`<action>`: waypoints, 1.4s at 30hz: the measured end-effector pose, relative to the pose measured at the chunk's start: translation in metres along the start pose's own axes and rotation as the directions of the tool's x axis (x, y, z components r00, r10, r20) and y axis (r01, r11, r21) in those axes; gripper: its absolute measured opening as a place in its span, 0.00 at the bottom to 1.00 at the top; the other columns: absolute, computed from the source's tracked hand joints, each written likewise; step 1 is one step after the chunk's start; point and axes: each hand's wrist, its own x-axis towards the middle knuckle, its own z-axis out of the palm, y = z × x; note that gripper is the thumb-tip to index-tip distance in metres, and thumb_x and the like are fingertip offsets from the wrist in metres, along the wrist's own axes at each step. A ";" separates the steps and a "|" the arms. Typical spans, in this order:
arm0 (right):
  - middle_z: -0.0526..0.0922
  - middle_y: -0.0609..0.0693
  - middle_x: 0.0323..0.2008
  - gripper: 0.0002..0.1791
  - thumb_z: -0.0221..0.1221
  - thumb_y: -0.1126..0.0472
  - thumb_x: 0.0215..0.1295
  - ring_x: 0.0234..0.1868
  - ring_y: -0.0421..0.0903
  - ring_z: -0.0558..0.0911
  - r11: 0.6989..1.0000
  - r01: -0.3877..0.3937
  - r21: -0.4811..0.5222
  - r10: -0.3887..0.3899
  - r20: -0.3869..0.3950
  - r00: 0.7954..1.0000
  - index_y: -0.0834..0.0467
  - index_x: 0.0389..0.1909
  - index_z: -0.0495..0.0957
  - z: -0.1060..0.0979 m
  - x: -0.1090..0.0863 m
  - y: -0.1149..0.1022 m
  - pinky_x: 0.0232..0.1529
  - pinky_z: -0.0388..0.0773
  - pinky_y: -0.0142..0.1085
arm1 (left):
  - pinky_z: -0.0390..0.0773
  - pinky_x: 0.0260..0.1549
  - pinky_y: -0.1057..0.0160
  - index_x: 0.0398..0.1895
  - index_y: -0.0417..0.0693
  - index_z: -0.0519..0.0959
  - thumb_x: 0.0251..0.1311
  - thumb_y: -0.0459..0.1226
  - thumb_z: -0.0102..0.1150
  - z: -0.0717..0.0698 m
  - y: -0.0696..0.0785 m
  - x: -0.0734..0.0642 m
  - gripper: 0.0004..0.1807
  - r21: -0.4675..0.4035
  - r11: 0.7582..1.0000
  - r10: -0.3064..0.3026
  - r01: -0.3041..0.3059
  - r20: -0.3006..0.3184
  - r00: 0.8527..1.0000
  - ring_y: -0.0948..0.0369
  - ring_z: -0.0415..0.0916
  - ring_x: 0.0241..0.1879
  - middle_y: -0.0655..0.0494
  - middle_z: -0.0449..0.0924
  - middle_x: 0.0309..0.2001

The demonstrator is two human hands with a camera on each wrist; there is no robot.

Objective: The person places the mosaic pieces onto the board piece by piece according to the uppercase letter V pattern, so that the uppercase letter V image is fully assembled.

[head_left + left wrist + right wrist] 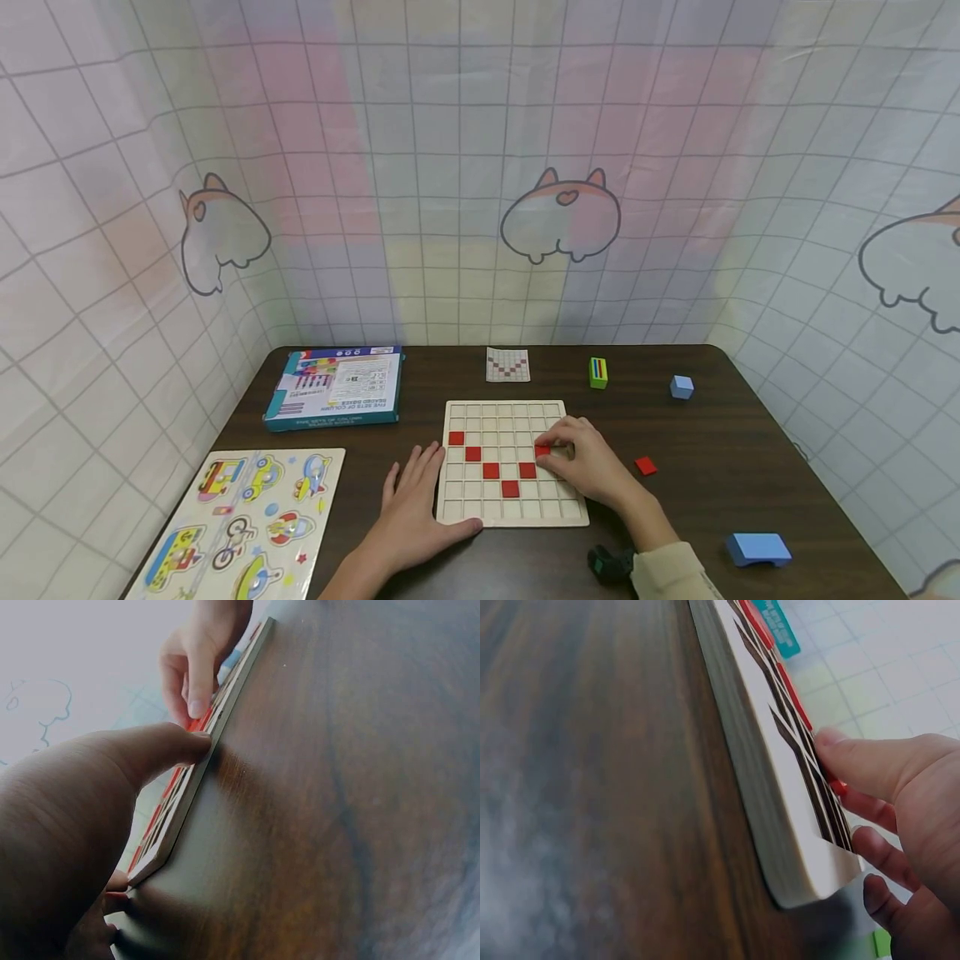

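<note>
A pale wooden grid board (495, 508) lies flat on the dark table, with several red square tiles (510, 489) set in its cells in a V shape. My right hand (588, 458) pinches one red tile (542, 450) between thumb and fingers over the right part of the grid; the right wrist view shows that tile's red edge (838, 787) at the fingertips. Along the board's left side lie the straight fingers of my left hand (420, 500), its thumb touching the front edge. One loose red tile (646, 466) lies right of the board.
A patterned card (507, 365) lies behind the board. Left are a blue-edged box (337, 387) and a vehicle picture board (300, 483). Toward the right are a green striped block (597, 373), a small blue cube (682, 387), a blue arch block (757, 550) and a black wrist device (609, 564).
</note>
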 end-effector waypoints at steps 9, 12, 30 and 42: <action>0.86 0.39 0.50 0.10 0.76 0.53 0.71 0.51 0.44 0.74 1.000 -0.018 0.015 0.018 0.003 1.000 0.43 0.51 0.93 0.001 0.002 0.001 0.53 0.77 0.41 | 0.38 0.85 0.27 0.91 0.53 0.57 0.48 0.81 0.71 0.000 0.000 0.000 0.74 -0.003 1.000 0.004 -0.004 -0.002 1.000 0.43 0.43 0.92 0.51 0.54 0.91; 0.86 0.39 0.50 0.10 0.77 0.54 0.71 0.51 0.43 0.73 0.999 -0.036 0.018 0.036 0.008 0.999 0.43 0.51 0.93 0.001 0.003 0.002 0.51 0.76 0.39 | 0.38 0.85 0.27 0.91 0.52 0.57 0.47 0.81 0.71 0.000 -0.001 -0.001 0.74 -0.002 1.000 0.004 -0.004 -0.003 1.000 0.43 0.43 0.92 0.51 0.54 0.91; 0.86 0.40 0.51 0.13 0.76 0.54 0.71 0.52 0.44 0.72 0.997 0.009 -0.081 -0.009 0.005 1.000 0.46 0.54 0.92 -0.003 -0.004 -0.005 0.57 0.71 0.47 | 0.38 0.84 0.27 0.91 0.55 0.57 0.46 0.82 0.70 0.002 -0.001 -0.001 0.74 -0.009 1.000 -0.006 0.006 0.005 1.000 0.43 0.43 0.92 0.51 0.54 0.91; 0.86 0.39 0.54 0.14 0.76 0.53 0.71 0.59 0.44 0.76 0.993 0.017 -0.120 -0.020 -0.029 0.999 0.44 0.55 0.90 -0.020 -0.020 -0.002 0.66 0.75 0.59 | 0.38 0.84 0.27 0.91 0.55 0.56 0.47 0.82 0.70 0.002 -0.001 0.000 0.74 -0.007 1.000 -0.001 0.001 0.001 1.000 0.43 0.43 0.92 0.52 0.54 0.91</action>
